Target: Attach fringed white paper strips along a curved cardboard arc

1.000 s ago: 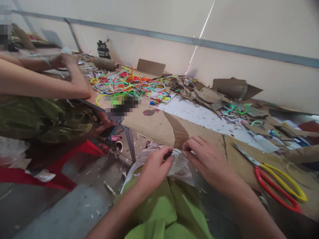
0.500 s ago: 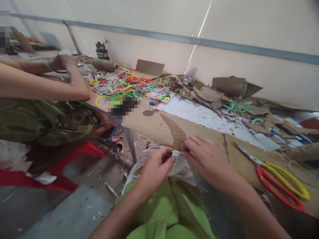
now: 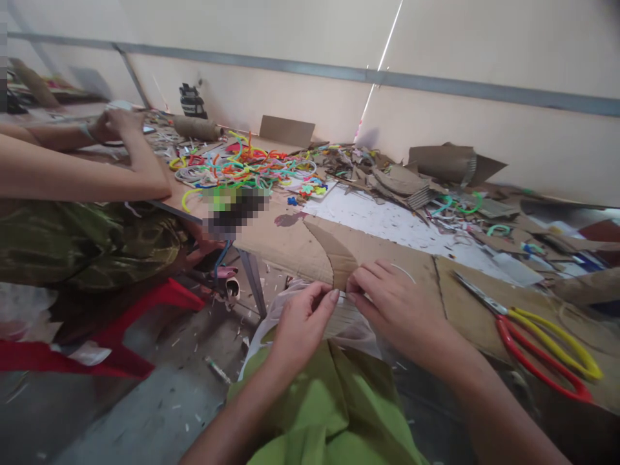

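Observation:
My left hand [image 3: 303, 320] is closed in a pinch, thumb and forefinger together, at the table's near edge. Facing it, a short gap apart, my right hand [image 3: 392, 300] pinches too. Between the fingertips shows a bit of a small white strip [image 3: 343, 294], mostly hidden by the fingers. Below it hangs a pale lined piece [image 3: 341, 318] whose kind I cannot make out, over my lap. A curved brown cardboard piece [image 3: 334, 248] lies on the table just beyond my hands. Behind my right hand, a thin white curved edge pokes out.
Scissors [image 3: 527, 342] with red and yellow handles lie at the right. Colourful pipe cleaners [image 3: 247, 165] are heaped farther back, cardboard scraps [image 3: 397, 184] beside a white sheet [image 3: 368, 213]. At the left, a co-worker's arm [image 3: 87, 165] rests over the table, near a red stool [image 3: 145, 316].
My fingertips have closed over the white strip, so less of it shows. Both hands stay at nearly the same place; the view has shifted slightly.

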The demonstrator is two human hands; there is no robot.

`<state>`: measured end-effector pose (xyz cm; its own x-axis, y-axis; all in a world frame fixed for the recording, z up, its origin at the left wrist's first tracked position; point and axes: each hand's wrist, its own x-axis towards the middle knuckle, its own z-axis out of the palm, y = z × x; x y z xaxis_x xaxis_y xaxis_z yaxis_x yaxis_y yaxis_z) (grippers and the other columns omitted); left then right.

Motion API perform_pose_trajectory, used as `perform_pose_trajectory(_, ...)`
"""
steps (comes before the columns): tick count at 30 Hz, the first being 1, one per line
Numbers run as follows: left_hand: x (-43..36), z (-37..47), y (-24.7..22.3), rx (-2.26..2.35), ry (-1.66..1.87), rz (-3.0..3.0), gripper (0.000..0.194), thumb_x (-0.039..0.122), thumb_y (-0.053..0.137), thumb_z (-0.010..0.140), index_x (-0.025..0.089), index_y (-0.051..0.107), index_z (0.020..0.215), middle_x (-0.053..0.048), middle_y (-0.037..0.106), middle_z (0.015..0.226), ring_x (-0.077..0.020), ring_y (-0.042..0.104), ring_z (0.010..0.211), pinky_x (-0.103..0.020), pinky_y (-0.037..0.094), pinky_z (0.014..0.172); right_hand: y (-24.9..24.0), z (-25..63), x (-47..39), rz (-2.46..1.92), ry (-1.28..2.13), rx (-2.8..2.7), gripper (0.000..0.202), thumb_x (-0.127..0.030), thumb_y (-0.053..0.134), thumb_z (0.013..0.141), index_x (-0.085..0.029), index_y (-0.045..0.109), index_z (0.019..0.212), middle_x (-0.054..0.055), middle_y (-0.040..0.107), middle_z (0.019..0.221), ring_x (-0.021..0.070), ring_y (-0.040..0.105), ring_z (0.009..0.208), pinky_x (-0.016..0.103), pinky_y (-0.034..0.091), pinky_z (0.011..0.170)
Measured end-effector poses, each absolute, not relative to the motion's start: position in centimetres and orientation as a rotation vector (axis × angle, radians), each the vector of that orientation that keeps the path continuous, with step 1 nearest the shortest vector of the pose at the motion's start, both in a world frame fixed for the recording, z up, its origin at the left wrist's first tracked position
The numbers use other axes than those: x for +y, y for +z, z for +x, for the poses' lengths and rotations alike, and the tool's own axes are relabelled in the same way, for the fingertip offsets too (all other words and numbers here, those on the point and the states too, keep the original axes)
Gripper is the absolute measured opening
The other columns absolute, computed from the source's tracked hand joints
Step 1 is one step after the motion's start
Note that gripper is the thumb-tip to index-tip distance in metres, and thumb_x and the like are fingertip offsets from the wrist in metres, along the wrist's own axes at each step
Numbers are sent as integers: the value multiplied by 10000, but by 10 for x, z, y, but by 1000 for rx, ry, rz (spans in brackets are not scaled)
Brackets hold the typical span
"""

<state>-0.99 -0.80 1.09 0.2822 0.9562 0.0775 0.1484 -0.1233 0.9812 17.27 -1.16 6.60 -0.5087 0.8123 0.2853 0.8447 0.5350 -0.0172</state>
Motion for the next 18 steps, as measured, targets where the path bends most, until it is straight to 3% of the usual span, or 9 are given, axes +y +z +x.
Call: perform_pose_trajectory(18, -7, -6, 12, 1105, 1017, 1514, 276, 406, 545, 974, 195, 640, 823, 16, 570, 733, -163, 504, 729, -259, 387, 674, 69, 170, -12, -1424, -150, -2528, 160, -166, 540, 995, -192, 607, 852, 74, 660, 836, 268, 600, 814, 403, 453, 747)
